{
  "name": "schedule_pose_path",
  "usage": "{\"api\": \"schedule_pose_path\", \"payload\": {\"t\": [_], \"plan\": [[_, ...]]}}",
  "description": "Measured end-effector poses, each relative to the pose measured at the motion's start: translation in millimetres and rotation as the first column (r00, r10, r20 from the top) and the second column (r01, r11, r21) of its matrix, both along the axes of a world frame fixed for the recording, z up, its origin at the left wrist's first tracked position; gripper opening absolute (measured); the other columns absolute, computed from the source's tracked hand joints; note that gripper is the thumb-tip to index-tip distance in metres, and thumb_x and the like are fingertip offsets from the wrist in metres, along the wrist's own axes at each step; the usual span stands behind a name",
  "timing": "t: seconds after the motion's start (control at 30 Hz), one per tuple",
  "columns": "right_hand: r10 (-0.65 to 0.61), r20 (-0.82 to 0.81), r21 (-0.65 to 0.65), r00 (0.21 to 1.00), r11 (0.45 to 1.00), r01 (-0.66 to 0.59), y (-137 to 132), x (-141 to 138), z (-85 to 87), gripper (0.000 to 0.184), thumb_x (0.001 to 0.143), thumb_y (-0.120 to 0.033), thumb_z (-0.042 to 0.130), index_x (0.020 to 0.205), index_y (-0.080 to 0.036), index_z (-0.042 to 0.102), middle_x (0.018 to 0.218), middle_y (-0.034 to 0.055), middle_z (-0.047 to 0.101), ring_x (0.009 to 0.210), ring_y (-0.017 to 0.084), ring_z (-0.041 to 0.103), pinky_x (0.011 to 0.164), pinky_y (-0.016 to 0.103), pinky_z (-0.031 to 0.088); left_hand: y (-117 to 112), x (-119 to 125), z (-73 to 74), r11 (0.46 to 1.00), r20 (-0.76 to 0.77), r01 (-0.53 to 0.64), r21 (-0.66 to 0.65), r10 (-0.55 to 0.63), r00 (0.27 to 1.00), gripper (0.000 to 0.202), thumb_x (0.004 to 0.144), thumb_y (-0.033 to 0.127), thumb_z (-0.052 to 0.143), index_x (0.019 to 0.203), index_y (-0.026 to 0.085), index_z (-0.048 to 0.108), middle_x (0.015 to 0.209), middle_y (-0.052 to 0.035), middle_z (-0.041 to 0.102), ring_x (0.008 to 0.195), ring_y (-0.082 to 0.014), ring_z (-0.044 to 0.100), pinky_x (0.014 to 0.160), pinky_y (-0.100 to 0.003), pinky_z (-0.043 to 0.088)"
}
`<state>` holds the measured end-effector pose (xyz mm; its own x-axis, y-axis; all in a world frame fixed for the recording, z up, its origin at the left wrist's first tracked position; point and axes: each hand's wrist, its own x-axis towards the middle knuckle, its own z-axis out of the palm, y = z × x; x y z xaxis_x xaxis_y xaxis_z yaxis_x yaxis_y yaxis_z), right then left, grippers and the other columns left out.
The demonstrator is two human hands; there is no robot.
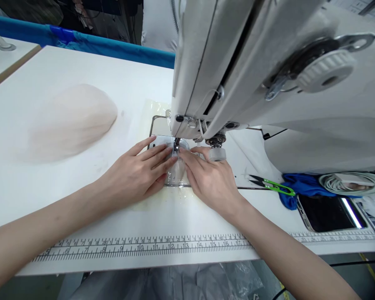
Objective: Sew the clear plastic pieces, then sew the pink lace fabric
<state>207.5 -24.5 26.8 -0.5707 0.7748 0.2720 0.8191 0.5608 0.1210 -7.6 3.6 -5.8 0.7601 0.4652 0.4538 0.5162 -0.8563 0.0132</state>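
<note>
needle hidden behind sewing machine head, machine cut off top/right; fabric piece mostly under both hands; phone screen unreadable; ruler digits blurry

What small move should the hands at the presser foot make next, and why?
Probably ease the sheer fabric piece forward under the presser foot. The left hand and right hand both lie flat on it, fingertips either side of the foot, so it appears lined up for stitching.
</note>
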Motion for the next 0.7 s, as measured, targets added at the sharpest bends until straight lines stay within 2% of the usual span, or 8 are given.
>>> {"api": "schedule_pose_path", "payload": {"t": [0.1,0.47,0.7], "plan": [[-0.004,0.005,-0.002,1.000,1.000,0.004,-0.1,1.5,-0.4,0.036,0.088,-0.006,0.049,0.121,-0.013,0.063,0.085,0.0052,0.076,0.110,0.025,0.061,0.096,0.038,0.044,-0.4,1.1,-0.6,1.000,0.009,-0.008,-0.008,0.008,1.000,0.038,0.096,0.022,0.045,0.131,0.010,0.058,0.130,-0.0138,0.062,0.124,-0.0273,0.057,0.116,-0.052,0.035],[0.014,-0.019,0.041,1.000,0.999,-0.013,0.8,1.6,-3.8,0.031,0.090,-0.008,0.050,0.117,-0.015,0.065,0.096,0.0072,0.076,0.110,0.024,0.062,0.095,0.039,0.045,-2.1,2.8,-0.6,0.997,0.091,-0.007,-0.081,0.014,0.996,0.041,0.094,0.022,0.048,0.134,0.014,0.055,0.131,-0.0126,0.062,0.124,-0.0277,0.057,0.117,-0.057,0.031],[0.018,0.004,0.037,1.000,0.999,-0.018,2.2,2.5,-4.2,0.033,0.091,-0.010,0.050,0.121,-0.014,0.062,0.098,0.0085,0.076,0.112,0.025,0.061,0.095,0.039,0.045,-0.7,2.9,0.0,0.999,0.048,-0.025,-0.041,0.027,0.998,0.040,0.096,0.022,0.043,0.132,0.012,0.056,0.131,-0.0140,0.061,0.125,-0.0268,0.057,0.117,-0.056,0.031]]}}
